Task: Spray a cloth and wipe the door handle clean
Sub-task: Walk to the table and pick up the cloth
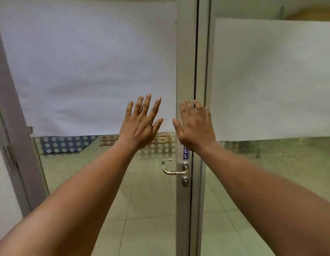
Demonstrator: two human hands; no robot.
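The fingers [148, 106] of the left hand [141, 124] are spread wide and point up, gripping nothing, the back of the hand toward us; the right hand [194, 126] is held up just beside it, at its 3 o'clock, fingers straight and closer together, also empty, and the two thumbs nearly meet without touching. Both bare forearms reach in from the lower corners. Whether the palms press the glass or hover just short of it I cannot tell. The left hand sits in front of the glass door [105, 172], the right one over the grey metal door frame [184, 71] where the door meets the neighbouring pane. The door handle [176, 171], a shiny curved lever, is at 6 o'clock from the right hand, well below it, mounted on the frame with its lever pointing toward 9 o'clock; a keyhole [185, 182] sits just under it and a small blue label [186, 153] just above. White paper sheets [86, 61] cover the upper glass on both sides, with a band of frosted dots [68, 144] under the left sheet, and a tiled floor [151, 209] shows through the clear lower glass
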